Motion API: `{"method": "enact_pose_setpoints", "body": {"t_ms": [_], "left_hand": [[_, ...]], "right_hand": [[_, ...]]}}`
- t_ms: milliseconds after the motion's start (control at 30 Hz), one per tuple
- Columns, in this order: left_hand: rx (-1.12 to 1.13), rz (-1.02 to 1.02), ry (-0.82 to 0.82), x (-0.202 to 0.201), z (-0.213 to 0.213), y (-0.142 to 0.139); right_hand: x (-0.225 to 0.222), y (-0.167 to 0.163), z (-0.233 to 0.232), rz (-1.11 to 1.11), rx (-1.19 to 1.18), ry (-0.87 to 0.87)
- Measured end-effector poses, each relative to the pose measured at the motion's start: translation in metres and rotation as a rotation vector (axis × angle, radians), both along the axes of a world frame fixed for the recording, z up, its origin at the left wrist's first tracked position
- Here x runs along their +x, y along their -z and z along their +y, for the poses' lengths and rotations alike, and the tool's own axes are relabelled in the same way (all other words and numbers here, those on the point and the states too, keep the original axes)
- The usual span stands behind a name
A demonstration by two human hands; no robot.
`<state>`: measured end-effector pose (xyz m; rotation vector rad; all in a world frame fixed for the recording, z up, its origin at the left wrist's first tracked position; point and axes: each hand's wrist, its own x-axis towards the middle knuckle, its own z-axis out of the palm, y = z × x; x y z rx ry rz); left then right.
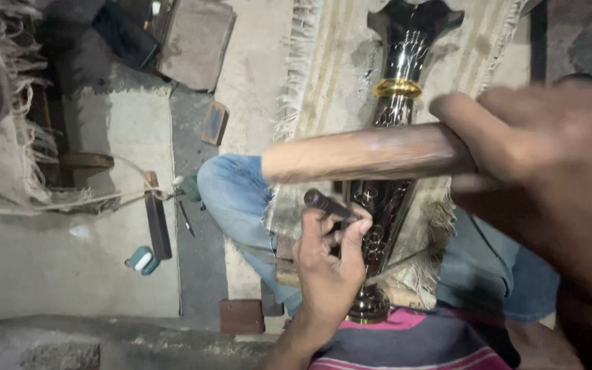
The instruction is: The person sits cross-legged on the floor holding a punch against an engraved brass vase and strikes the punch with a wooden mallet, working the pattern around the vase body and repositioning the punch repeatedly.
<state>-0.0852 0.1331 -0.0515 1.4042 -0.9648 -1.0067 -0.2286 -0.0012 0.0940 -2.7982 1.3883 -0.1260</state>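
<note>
A tall dark metal vase [399, 103] with an engraved pattern and a gold band lies lengthwise across my lap, its base near my striped shirt. My left hand [327, 264] pinches a small dark chisel [327, 203] against the vase's engraved side. My right hand [549, 157], blurred and close to the camera, grips a round wooden mallet [364, 154] held level just above the chisel's head.
A fringed woven cloth [330, 82] lies under the vase. My knee in blue jeans [231, 192] juts left. On the concrete floor sit a brick-like block [214, 122], a dark bar [157, 219], a small teal object [142, 260], a flat stone slab [196, 41] and a red block [241, 316].
</note>
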Motion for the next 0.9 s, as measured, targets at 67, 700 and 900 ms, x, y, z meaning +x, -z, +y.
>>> {"method": "enact_pose_setpoints", "body": {"t_ms": [67, 700, 900], "left_hand": [[0.054, -0.009, -0.005, 0.000, 0.001, 0.002], [-0.117, -0.256, 0.045, 0.002, -0.003, -0.010], [-0.151, -0.395, 0.145, 0.010, -0.012, -0.019]], "right_hand": [[0.005, -0.005, -0.008, -0.051, -0.028, -0.077], [-0.023, 0.008, -0.048, 0.417, 0.269, -0.154], [-0.104, 0.067, -0.047, 0.127, 0.439, -0.044]]}}
